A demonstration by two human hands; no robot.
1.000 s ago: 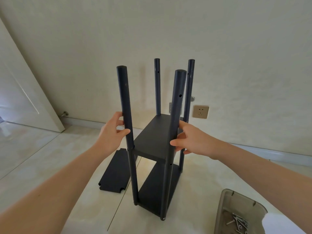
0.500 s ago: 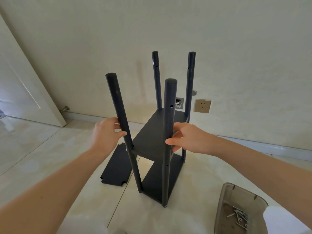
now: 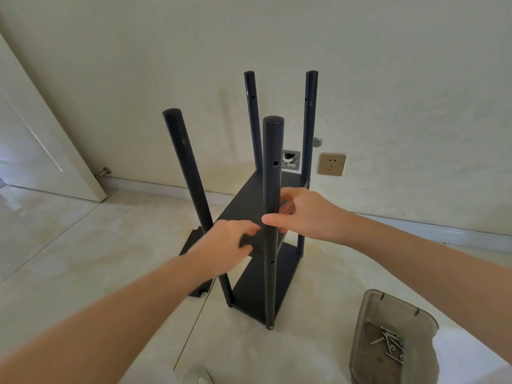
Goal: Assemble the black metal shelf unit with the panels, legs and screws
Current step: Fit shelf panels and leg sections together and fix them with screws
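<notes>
The black metal shelf unit (image 3: pixel 266 217) stands upright on the pale tiled floor (image 3: pixel 83 245), near the far wall, with four round black legs (image 3: pixel 272 189) rising above a fitted middle panel (image 3: pixel 249 206) and a lower panel (image 3: pixel 263 284). Since half a second ago the left hand (image 3: pixel 224 245) has left the near-left leg (image 3: pixel 184 164), which it gripped, and has moved right onto the near edge of the middle panel; its fingers (image 3: pixel 248 228) are slightly spread and appear to rest on the panel, though whether they curl under the edge cannot be told. The right hand (image 3: pixel 302 214) remains at the near-right leg, thumb in front and fingers behind it, pinching it loosely. This shift suggests that the unit has been set in position and that the middle panel is now being checked or aligned. One loose black panel (image 3: pixel 191 242) lies flat on the floor to the left, largely hidden behind the left forearm, so the top tier is likely still to be fitted. The grey plastic tray (image 3: pixel 368 314) at near right holds silver screws (image 3: pixel 390 347); it is cut off by the frame edge. The joints between panel and legs are too dark to make out.
</notes>
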